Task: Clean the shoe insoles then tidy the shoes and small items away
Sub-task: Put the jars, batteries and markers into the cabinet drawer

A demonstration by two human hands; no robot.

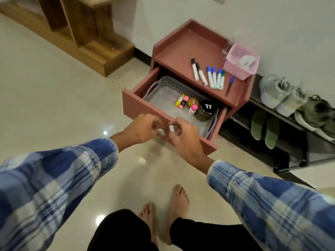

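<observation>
My left hand (143,128) and my right hand (184,140) are held close together over the front edge of the open pink drawer (137,104). The left fingers pinch a small shiny silver item (161,132). The right fingers hold a small white item (171,128). I cannot tell what either item is. Inside the drawer lies a grey perforated basket (168,85) with highlighters (182,101), a small pink-capped bottle (192,109) and a dark jar with a black lid (206,110). On a black rack stand pale grey shoes (279,95), green shoes (319,113) and green insoles (265,127).
Several markers (210,75) and a pen (229,86) lie on top of the pink cabinet (181,46), beside a pink basket (241,60). Wooden steps (87,33) stand at the back left. My bare feet (163,211) are on the glossy tiled floor.
</observation>
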